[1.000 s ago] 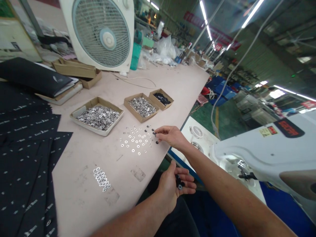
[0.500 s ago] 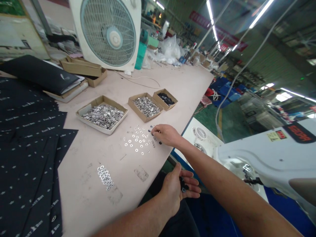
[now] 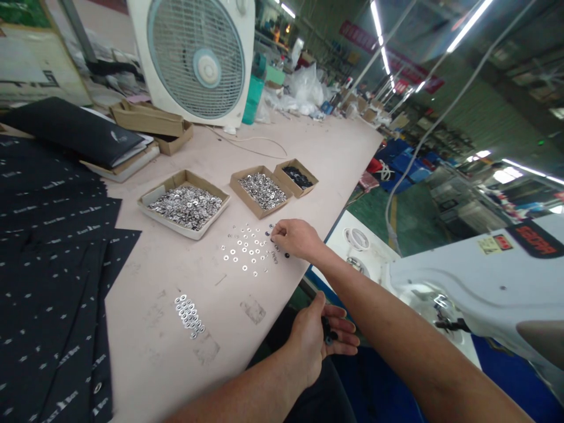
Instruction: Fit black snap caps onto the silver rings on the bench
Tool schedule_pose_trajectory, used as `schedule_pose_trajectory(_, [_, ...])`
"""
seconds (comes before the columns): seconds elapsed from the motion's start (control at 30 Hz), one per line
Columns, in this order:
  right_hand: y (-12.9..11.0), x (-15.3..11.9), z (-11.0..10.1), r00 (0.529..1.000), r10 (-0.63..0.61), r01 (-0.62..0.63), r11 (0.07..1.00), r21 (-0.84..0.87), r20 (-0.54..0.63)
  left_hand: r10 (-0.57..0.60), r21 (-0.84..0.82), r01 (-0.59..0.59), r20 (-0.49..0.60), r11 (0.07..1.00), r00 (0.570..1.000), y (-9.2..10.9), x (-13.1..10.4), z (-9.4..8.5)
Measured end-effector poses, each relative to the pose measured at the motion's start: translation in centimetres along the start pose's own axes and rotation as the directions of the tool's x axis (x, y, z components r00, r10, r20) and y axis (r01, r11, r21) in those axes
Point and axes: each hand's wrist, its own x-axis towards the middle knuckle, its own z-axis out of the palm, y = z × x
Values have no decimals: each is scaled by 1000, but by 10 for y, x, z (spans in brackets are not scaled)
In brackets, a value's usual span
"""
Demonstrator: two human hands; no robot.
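Tabletop [image 3: 158,258], smudged, workshop [image 3: 445,141] beyond; right grip [image 3: 298,238] together, left grip [image 3: 312,329] apart under black discs [image 3: 328,331].

Loose rings [image 3: 245,250] shiny metal; black discs [image 3: 287,255] plastic-looking; tabletop [image 3: 145,358] matt; boxes [image 3: 245,199] dull cardboard.

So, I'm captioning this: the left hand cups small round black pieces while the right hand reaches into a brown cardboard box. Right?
That last part is wrong: the head view shows the right hand at the pale pink tabletop, beside round silver metal pieces. The left hand does cup small round black pieces.
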Motion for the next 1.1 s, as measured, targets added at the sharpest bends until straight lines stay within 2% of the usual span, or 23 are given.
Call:
schedule_pose_trajectory(0.1, [2,-2,-3,997,-48,49,999,17,-55,-5,2,5,-1,1000,1000,0,0,0])
schedule_pose_trajectory(0.2, [6,-4,-6,992,-82,97,983,153,-98,-3,11,3,-16,1000,1000,0,-1,2])
schedule_pose_trajectory(0.37, [13,-9,-5,995,-84,97,947,305,-56,0,28,1,-35,1000,999,2,-5,5])
schedule_pose_trajectory(0.43, [14,-10,-4,996,-80,89,942,322,-42,-1,32,2,-35,999,999,2,-5,5])
schedule_pose_trajectory(0.63, [18,-13,-5,989,-110,136,938,320,-99,4,30,-3,-32,1000,999,3,-5,5])
schedule_pose_trajectory(0.87, [19,-18,-1,994,-113,106,920,376,-3,1,33,0,-19,999,1000,1,-3,2])
schedule_pose_trajectory(1.1, [19,-21,3,995,-101,103,913,394,-28,-5,36,7,-37,999,999,2,-5,5])
